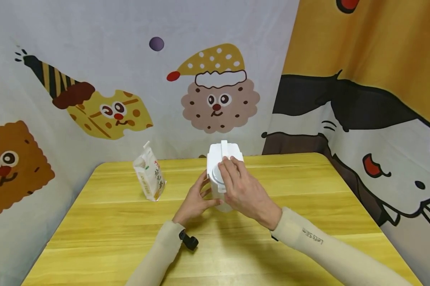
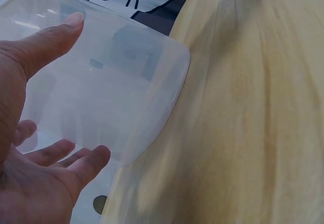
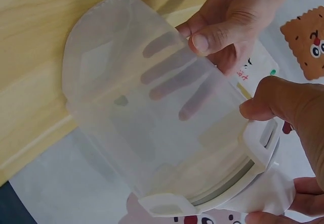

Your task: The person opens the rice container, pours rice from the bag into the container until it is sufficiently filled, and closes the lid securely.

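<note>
A translucent plastic storage container [image 1: 222, 204] with a white lid [image 1: 215, 151] stands on the table in front of me. My left hand [image 1: 197, 202] holds its body from the left side, thumb on the near face and fingers spread along the other side, seen through the plastic in the right wrist view. On top, my right hand [image 1: 248, 190] grips the lid, its fingers over the round white cap [image 3: 268, 191] and the thumb close to a white side clip [image 3: 258, 140]. The container body [image 2: 126, 82] fills much of the left wrist view.
To the left on the wooden table [image 1: 111, 226] stands a white printed bag [image 1: 149, 174], its top folded and crumpled. Behind the table's far edge hangs a curtain [image 1: 122, 24] with cartoon figures.
</note>
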Demonstrator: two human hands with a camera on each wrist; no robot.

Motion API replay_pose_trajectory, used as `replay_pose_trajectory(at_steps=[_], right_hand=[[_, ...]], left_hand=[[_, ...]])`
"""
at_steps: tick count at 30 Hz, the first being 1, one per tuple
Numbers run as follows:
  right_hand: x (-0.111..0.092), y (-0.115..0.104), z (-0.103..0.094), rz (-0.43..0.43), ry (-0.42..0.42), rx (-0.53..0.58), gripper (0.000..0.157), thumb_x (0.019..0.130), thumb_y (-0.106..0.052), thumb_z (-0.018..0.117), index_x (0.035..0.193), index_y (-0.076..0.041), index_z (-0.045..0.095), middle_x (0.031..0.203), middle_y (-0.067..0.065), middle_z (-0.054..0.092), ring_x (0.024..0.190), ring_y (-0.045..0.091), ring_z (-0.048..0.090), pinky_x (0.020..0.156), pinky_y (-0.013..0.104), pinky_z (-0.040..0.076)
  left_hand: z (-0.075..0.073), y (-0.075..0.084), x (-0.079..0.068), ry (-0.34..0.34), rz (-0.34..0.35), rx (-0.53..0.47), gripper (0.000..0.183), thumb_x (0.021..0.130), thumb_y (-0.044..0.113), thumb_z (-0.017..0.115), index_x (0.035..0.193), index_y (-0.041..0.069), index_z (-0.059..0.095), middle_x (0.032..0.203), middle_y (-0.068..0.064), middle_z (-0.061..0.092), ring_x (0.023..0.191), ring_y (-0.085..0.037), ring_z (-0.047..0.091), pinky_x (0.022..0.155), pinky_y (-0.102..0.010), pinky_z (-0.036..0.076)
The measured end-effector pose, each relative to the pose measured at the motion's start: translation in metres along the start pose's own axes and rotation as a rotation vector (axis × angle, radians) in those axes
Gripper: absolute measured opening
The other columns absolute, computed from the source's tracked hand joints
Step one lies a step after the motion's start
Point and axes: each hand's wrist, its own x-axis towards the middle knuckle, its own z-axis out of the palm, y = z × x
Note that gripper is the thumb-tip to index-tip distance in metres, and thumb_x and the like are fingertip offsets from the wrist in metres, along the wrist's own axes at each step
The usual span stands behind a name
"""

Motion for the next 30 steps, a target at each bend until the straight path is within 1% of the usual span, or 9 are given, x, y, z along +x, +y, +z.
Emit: replay_pose_trajectory(at_steps=[6, 9, 11, 14, 17, 21, 24, 28, 30], right_hand=[[0.0012, -0.0026, 0.0001, -0.039, -0.016, -0.083, 0.061, 0.079, -0.02, 0.069, 0.128, 0.016, 0.057, 0.123, 0.031, 0.065, 0.113, 0.043, 0.066, 0.106, 0.045, 0.056], [0.0014, -0.0025, 0.0002, -0.058, -0.023, -0.116, 0.058, 0.082, -0.021, 0.065, 0.127, 0.016, 0.058, 0.122, 0.031, 0.067, 0.112, 0.042, 0.067, 0.105, 0.046, 0.056], [0.0014, -0.0025, 0.0004, -0.07, -0.027, -0.138, 0.06, 0.085, -0.026, 0.068, 0.127, 0.016, 0.059, 0.121, 0.031, 0.067, 0.112, 0.042, 0.067, 0.105, 0.046, 0.056], [0.0009, -0.0027, 0.0006, -0.073, -0.022, -0.146, 0.072, 0.086, -0.041, 0.075, 0.126, 0.016, 0.059, 0.121, 0.031, 0.068, 0.112, 0.043, 0.067, 0.104, 0.046, 0.057], [0.0007, -0.0026, -0.0002, -0.077, -0.017, -0.157, 0.094, 0.077, -0.061, 0.081, 0.126, 0.016, 0.06, 0.12, 0.031, 0.068, 0.111, 0.044, 0.068, 0.103, 0.045, 0.057], [0.0013, -0.0022, -0.0008, -0.096, -0.026, -0.186, 0.075, 0.085, -0.045, 0.076, 0.125, 0.016, 0.061, 0.12, 0.031, 0.069, 0.111, 0.042, 0.069, 0.104, 0.046, 0.057], [0.0017, -0.0022, -0.0012, -0.108, -0.037, -0.205, 0.071, 0.089, -0.043, 0.073, 0.125, 0.017, 0.061, 0.119, 0.032, 0.069, 0.111, 0.041, 0.069, 0.105, 0.047, 0.056], [0.0028, -0.0035, -0.0018, -0.102, -0.039, -0.222, 0.085, 0.086, -0.058, 0.075, 0.124, 0.016, 0.062, 0.118, 0.032, 0.07, 0.111, 0.041, 0.07, 0.105, 0.046, 0.056], [0.0035, -0.0046, -0.0021, -0.093, -0.043, -0.228, 0.086, 0.084, -0.06, 0.076, 0.125, 0.015, 0.062, 0.118, 0.032, 0.07, 0.111, 0.041, 0.07, 0.104, 0.045, 0.057]], left_hand=[[-0.0006, -0.0014, -0.0003, 0.016, 0.008, 0.025, 0.112, 0.08, 0.014, 0.09, 0.162, 0.041, 0.019, 0.168, 0.005, 0.028, 0.154, -0.028, 0.033, 0.12, -0.048, 0.041], [-0.0006, -0.0011, 0.0008, 0.018, 0.005, 0.033, 0.112, 0.08, 0.012, 0.089, 0.161, 0.043, 0.02, 0.166, 0.008, 0.03, 0.153, -0.025, 0.034, 0.12, -0.046, 0.042], [-0.0006, -0.0013, 0.0014, 0.019, 0.005, 0.035, 0.111, 0.079, 0.01, 0.089, 0.161, 0.043, 0.021, 0.165, 0.009, 0.031, 0.153, -0.024, 0.035, 0.12, -0.045, 0.042], [-0.0005, -0.0019, 0.002, 0.021, 0.007, 0.043, 0.111, 0.079, 0.011, 0.09, 0.16, 0.043, 0.021, 0.165, 0.01, 0.031, 0.152, -0.024, 0.036, 0.12, -0.045, 0.042], [-0.0001, -0.0028, 0.0019, 0.023, 0.025, 0.039, 0.111, 0.078, 0.012, 0.09, 0.161, 0.041, 0.022, 0.166, 0.007, 0.032, 0.152, -0.027, 0.036, 0.119, -0.048, 0.042], [0.0004, -0.0039, 0.0019, 0.028, 0.042, 0.031, 0.111, 0.078, 0.01, 0.09, 0.161, 0.038, 0.023, 0.166, 0.004, 0.033, 0.152, -0.028, 0.036, 0.119, -0.05, 0.042], [0.0004, -0.0045, 0.002, 0.032, 0.049, 0.032, 0.11, 0.078, 0.008, 0.09, 0.162, 0.036, 0.024, 0.165, 0.004, 0.033, 0.152, -0.029, 0.037, 0.119, -0.05, 0.042], [0.0007, -0.0041, 0.0023, 0.036, 0.051, 0.049, 0.11, 0.078, 0.008, 0.089, 0.161, 0.037, 0.024, 0.165, 0.006, 0.034, 0.151, -0.026, 0.038, 0.118, -0.049, 0.044], [0.0008, -0.0034, 0.0025, 0.039, 0.046, 0.055, 0.111, 0.078, 0.008, 0.09, 0.161, 0.039, 0.023, 0.164, 0.007, 0.034, 0.151, -0.025, 0.038, 0.118, -0.048, 0.044]])
